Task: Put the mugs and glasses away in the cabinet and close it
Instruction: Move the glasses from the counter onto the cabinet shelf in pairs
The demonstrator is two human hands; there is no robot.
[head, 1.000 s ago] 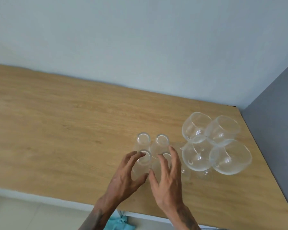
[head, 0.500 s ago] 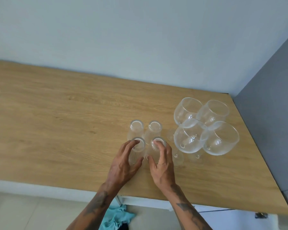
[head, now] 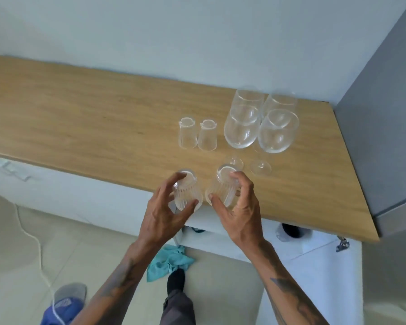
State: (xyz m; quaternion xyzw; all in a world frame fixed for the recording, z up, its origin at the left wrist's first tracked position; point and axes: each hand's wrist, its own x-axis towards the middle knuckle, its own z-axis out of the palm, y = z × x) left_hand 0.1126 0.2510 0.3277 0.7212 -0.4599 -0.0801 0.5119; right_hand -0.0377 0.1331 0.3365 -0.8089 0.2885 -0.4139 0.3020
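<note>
My left hand (head: 161, 213) grips a small ribbed glass tumbler (head: 188, 194), upside down, lifted off the wooden counter (head: 80, 118) near its front edge. My right hand (head: 240, 212) holds a second ribbed tumbler (head: 223, 187) the same way, close beside the first. Two more ribbed tumblers (head: 187, 133) (head: 207, 136) stand upside down on the counter further back. Several large round stemmed glasses (head: 242, 130) (head: 278, 132) stand in a cluster at the right. The cabinet below the counter (head: 314, 242) shows an open gap at the lower right.
A grey panel (head: 382, 113) rises at the counter's right end. On the tiled floor lie a teal cloth (head: 171, 260), a white cable (head: 36, 242) and a blue object (head: 66, 303). A white wall stands behind the counter.
Both hands closed on the two nearest tumblers and lifted them off the counter toward me. The view pulled back and down, showing the floor and cabinet front.
</note>
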